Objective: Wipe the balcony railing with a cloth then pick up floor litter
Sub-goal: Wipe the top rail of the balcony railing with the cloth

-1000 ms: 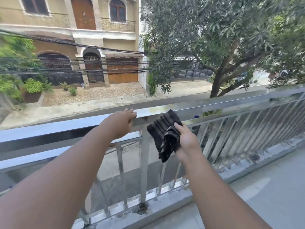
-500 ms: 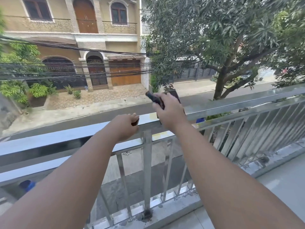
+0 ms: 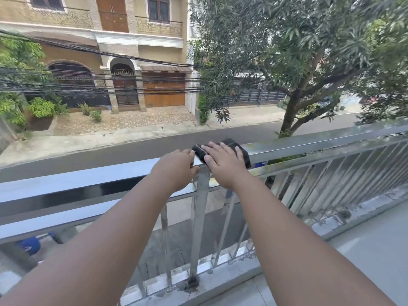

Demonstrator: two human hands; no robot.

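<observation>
- a dark cloth [image 3: 241,151] is seen lying folded over the top bar of the metal railing [image 3: 320,141], just right of an upright post [image 3: 198,217].
- the cloth is pressed flat against the bar by the right hand [image 3: 223,164]. its fingers [image 3: 215,147] are held straight and slightly spread on top of the fabric, not curled round it, and the thumb is laid near the cloth's left end.
- the left hand [image 3: 176,171] is placed just beside the right one, on its left. its fingers are curled over the top bar, so the railing is gripped there.
- the left hand's knuckles are seen close to the cloth's left edge. whether they touch it cannot be told.
- the railing is made up of a wide flat top bar, a second bar below it and thin vertical slats. it is fixed into a raised kerb [image 3: 220,281] at the edge of the grey balcony floor [image 3: 364,250].
- dark stains are seen on the kerb round the post's foot.
- beyond the railing a street [image 3: 132,146], a tan house [image 3: 141,51], a bundle of black cables [image 3: 88,85] and a leafy tree [image 3: 291,107] are seen.
- a blue object [image 3: 29,245] is visible below, through the bars at the left. what it is cannot be told.
</observation>
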